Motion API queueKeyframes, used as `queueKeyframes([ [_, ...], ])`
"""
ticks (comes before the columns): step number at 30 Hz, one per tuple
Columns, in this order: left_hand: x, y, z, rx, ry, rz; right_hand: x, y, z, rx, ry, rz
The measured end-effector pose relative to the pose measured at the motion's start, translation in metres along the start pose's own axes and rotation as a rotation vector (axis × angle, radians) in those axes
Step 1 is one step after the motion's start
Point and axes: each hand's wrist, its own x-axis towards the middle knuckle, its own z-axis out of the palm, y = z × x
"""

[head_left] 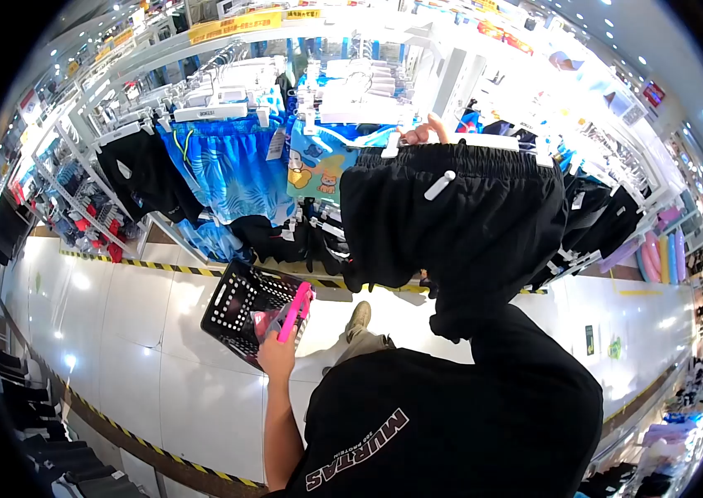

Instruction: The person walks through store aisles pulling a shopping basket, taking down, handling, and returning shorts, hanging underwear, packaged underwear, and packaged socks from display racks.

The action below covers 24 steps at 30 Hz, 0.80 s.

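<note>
My left hand is closed round the pink handle of a black shopping basket, low at my left side. Inside the basket lies something reddish in clear wrapping, which I cannot make out well. Black shorts with an elastic waistband hang from a white clip hanger in front of me. My right hand grips this hanger from behind the waistband; only some fingers show, and the shorts hide most of the forearm. A white security tag is fixed on the shorts.
Blue leaf-print shorts, light blue cartoon-print shorts and other black shorts hang on the rack ahead. Yellow-black tape marks the tiled floor. Dark folded clothes lie at the lower left.
</note>
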Motion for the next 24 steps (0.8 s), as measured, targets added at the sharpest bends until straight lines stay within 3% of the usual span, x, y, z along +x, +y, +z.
queueKeyframes([
  [2,-0.006,0.005,0.010,-0.045,0.004,-0.032,-0.015,-0.016,0.025,0.014,0.019,0.039],
  [3,-0.001,-0.014,-0.021,0.033,0.038,-0.027,-0.030,-0.002,0.040,0.151,0.024,0.046],
  [8,-0.022,0.031,0.019,-0.105,0.067,-0.047,-0.008,-0.022,0.014,-0.008,0.002,0.095],
  [10,-0.022,0.032,0.017,-0.136,0.081,-0.048,0.024,-0.007,-0.006,-0.074,-0.213,0.006],
  [13,-0.020,0.027,0.011,-0.138,0.073,-0.043,0.019,0.009,0.007,-0.185,-0.147,-0.225],
  [17,-0.013,0.015,0.012,-0.095,0.105,0.005,0.005,-0.012,0.067,-1.511,-0.042,-0.739],
  [19,-0.013,0.015,0.008,-0.095,0.151,0.015,0.017,-0.013,0.070,-1.690,-0.096,-0.614],
  [21,-0.007,0.006,0.009,-0.106,0.126,-0.027,0.032,-0.012,0.066,-1.824,-0.216,-0.844],
  [24,-0.005,0.000,0.003,-0.101,0.113,-0.057,0.070,-0.001,0.046,-1.936,-0.272,-0.982],
])
